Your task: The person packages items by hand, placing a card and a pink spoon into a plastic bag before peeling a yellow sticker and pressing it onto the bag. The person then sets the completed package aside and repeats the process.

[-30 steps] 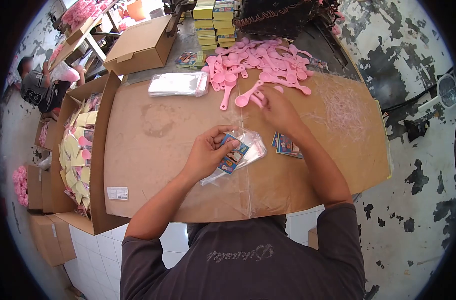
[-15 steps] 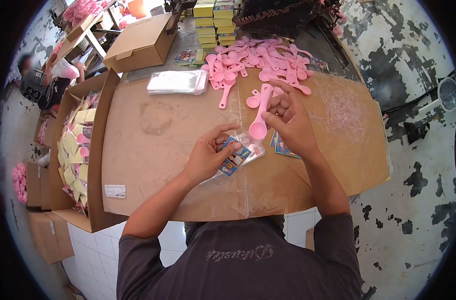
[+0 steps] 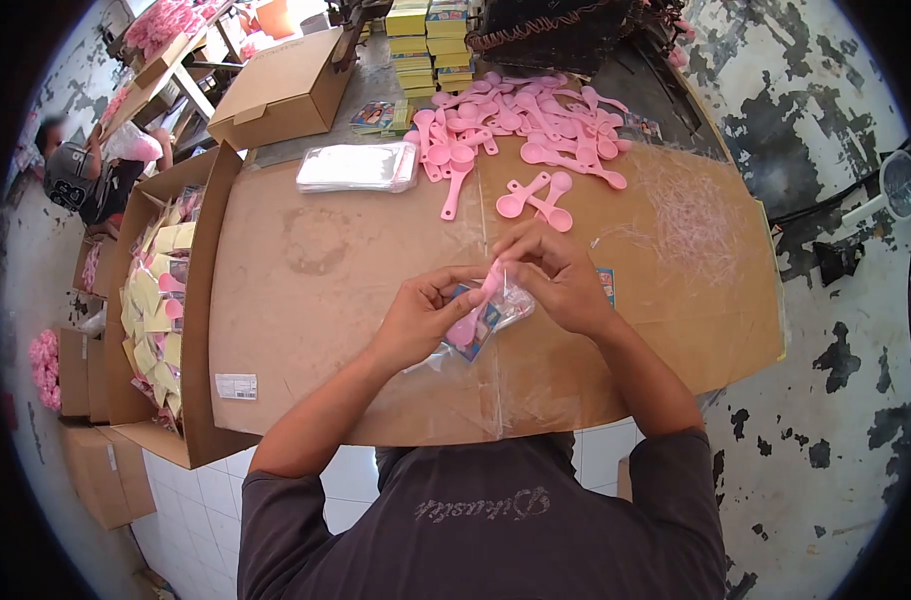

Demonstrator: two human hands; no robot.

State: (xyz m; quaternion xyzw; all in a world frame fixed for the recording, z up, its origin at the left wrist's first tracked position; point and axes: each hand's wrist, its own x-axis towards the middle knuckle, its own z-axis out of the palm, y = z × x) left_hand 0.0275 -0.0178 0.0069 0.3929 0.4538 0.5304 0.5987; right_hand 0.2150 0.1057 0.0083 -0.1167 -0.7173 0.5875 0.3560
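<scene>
Over the middle of the cardboard-covered table, my left hand (image 3: 423, 312) pinches a blue printed card (image 3: 470, 351) with a pink measuring spoon (image 3: 464, 332) laid along it, bowl toward me. The fingers of my right hand (image 3: 559, 278) are closed at the handle end of that spoon. Beneath both hands lies a crumpled clear plastic bag (image 3: 519, 304). Partly hidden by my right hand, another blue card (image 3: 607, 285) rests on the table.
Loose pink spoons (image 3: 548, 196) lie ahead, before a large spoon pile (image 3: 536, 115). Left of it sits a stack of clear bags (image 3: 358, 167). Card stacks (image 3: 409, 50) stand behind. An open carton (image 3: 198, 330) of packed pieces is at left; a person (image 3: 81, 165) sits beyond.
My right hand has brought the spoon down and left onto the card in my left hand. The raised spoon no longer covers the loose spoons behind.
</scene>
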